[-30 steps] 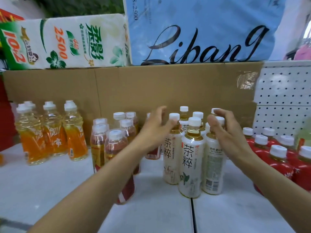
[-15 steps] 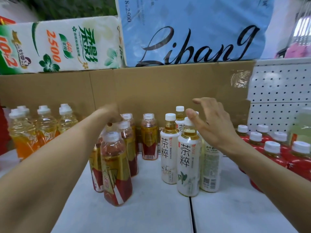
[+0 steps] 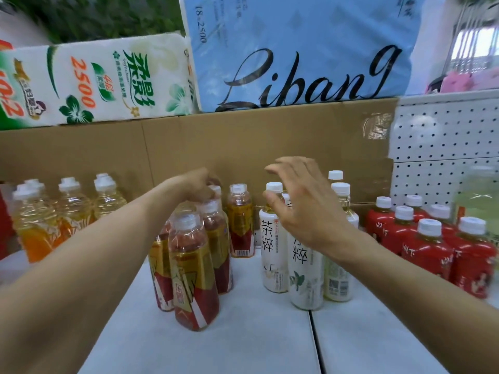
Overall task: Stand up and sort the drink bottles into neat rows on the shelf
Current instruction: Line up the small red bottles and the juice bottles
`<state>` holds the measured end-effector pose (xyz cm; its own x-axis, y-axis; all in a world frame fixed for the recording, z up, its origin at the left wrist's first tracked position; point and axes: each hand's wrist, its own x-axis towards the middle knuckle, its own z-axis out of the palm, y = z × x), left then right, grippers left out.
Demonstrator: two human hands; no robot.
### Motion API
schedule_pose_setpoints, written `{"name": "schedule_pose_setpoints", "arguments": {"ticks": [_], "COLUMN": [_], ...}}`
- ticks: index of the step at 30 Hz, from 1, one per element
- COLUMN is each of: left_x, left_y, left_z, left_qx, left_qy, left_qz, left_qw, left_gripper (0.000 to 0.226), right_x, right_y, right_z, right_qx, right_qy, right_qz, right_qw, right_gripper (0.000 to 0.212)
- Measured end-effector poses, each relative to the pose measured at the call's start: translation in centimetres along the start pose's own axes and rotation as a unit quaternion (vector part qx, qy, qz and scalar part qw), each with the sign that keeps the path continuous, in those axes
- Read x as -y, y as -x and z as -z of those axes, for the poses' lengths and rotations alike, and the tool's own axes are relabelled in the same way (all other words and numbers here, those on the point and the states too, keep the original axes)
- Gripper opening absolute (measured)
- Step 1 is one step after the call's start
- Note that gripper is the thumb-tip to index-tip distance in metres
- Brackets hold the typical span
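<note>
Left grip (image 3: 198, 186) reaches to the back of the red-and-gold tea bottles (image 3: 193, 268), fingers curled down over a cap in the rear of that cluster; whether they pinch it or only rest on it cannot be told. Those bottles stand bunched and close together on the white shelf (image 3: 243, 344), with one more of the same kind (image 3: 239, 221) standing apart, just to the right. A pull on the rear bottle could drag its shoulder against the ones in front and topple them forward, since they are tall and narrow. Further left, the orange drink bottles (image 3: 67, 211) already stand in a row. Right grip (image 3: 299, 209) hovers open, fingers spread, over the white tea bottles (image 3: 272, 238), holding nothing; its wrist is close above their caps, so a careless sweep could knock one into the red bottles (image 3: 429, 249) beside them.
</note>
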<state>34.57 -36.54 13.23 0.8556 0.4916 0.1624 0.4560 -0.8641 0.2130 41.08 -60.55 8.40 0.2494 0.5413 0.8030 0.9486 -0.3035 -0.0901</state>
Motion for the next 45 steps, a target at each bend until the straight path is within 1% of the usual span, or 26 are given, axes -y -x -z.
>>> {"name": "schedule_pose_setpoints", "arguments": {"ticks": [2, 5, 7, 10, 12, 14, 16, 19, 21, 23, 25, 27, 28, 30, 34, 37, 39, 41, 43, 45], "left_x": [-0.7, -2.0, -2.7, -3.7, -4.3, -4.8, -5.2, -6.0, -6.5, -7.2, -8.3, -9.7, -10.5, -12.6, -18.4, -23.4, -26.7, -29.8, -32.7, -35.6], "left_y": [0.0, -0.1, -0.1, 0.6, 1.4, 2.3, 3.2, 4.7, 5.8, 7.0, 8.4, 9.9, 10.5, 11.8, 13.5, 13.8, 13.8, 13.6, 13.2, 12.8], "left_z": [-0.2, -0.4, -0.6, -0.4, 0.0, 0.4, 0.5, 0.5, 0.4, 0.3, 0.1, -0.4, -0.9, -2.5, -7.1, -10.6, -12.5, -14.4, -16.5, -18.7], "left_qx": [0.009, 0.024, 0.039, 0.066, 0.068, 0.055, 0.022, -0.014, -0.022, -0.018, 0.006, 0.033, 0.039, 0.025, -0.007, -0.032, -0.009, 0.035, 0.085, 0.100], "left_qy": [0.029, 0.027, 0.029, 0.024, 0.018, 0.002, -0.014, -0.001, 0.032, 0.061, 0.078, 0.111, 0.135, 0.169, 0.235, 0.344, 0.415, 0.463, 0.469, 0.448], "left_qz": [-0.024, -0.067, -0.105, -0.152, -0.169, -0.179, -0.191, -0.199, -0.199, -0.202, -0.211, -0.226, -0.237, -0.261, -0.286, -0.270, -0.255, -0.233, -0.224, -0.234], "left_qw": [0.999, 0.997, 0.993, 0.986, 0.983, 0.982, 0.981, 0.980, 0.979, 0.977, 0.974, 0.967, 0.961, 0.950, 0.929, 0.899, 0.873, 0.855, 0.850, 0.857], "left_gripper": [0.045, 0.044, 0.041, 0.034, 0.031, 0.029, 0.025, 0.025, 0.027, 0.025, 0.028, 0.030, 0.027, 0.023, 0.045, 0.061, 0.062, 0.058, 0.060, 0.066], "right_x": [1.4, 2.7, 2.9, 2.7, 2.6, 2.8, 3.2, 3.9, 4.2, 4.0, 3.4, 2.4, 1.6, -0.2, -4.7, -9.3, -12.6, -15.5, -18.2, -20.5], "right_y": [-0.3, -0.4, -0.4, -0.2, 0.0, 0.3, 0.6, 1.1, 1.7, 2.7, 3.9, 5.3, 6.1, 7.7, 10.7, 12.7, 13.8, 14.7, 15.6, 16.8], "right_z": [-0.5, -1.8, -2.6, -3.0, -3.1, -3.3, -3.5, -3.6, -3.0, -2.2, -1.0, 0.7, 1.7, 4.1, 8.6, 11.5, 13.2, 14.9, 16.5, 18.1], "right_qx": [0.046, 0.158, 0.183, 0.167, 0.160, 0.169, 0.175, 0.153, 0.135, 0.126, 0.118, 0.110, 0.108, 0.105, 0.098, 0.098, 0.103, 0.094, 0.077, 0.045], "right_qy": [-0.051, -0.117, -0.141, -0.181, -0.199, -0.227, -0.252, -0.309, -0.347, -0.355, -0.352, -0.362, -0.369, -0.368, -0.339, -0.308, -0.300, -0.305, -0.313, -0.312], "right_qz": [-0.001, -0.040, -0.071, -0.125, -0.147, -0.162, -0.165, -0.186, -0.201, -0.199, -0.198, -0.203, -0.205, -0.203, -0.192, -0.206, -0.216, -0.223, -0.225, -0.224], "right_qw": [0.998, 0.980, 0.970, 0.961, 0.956, 0.945, 0.937, 0.920, 0.906, 0.905, 0.907, 0.903, 0.900, 0.902, 0.916, 0.924, 0.923, 0.921, 0.920, 0.922], "right_gripper": [0.036, 0.042, 0.046, 0.054, 0.055, 0.057, 0.065, 0.072, 0.070, 0.062, 0.056, 0.054, 0.055, 0.056, 0.057, 0.058, 0.056, 0.049, 0.042, 0.033]}}
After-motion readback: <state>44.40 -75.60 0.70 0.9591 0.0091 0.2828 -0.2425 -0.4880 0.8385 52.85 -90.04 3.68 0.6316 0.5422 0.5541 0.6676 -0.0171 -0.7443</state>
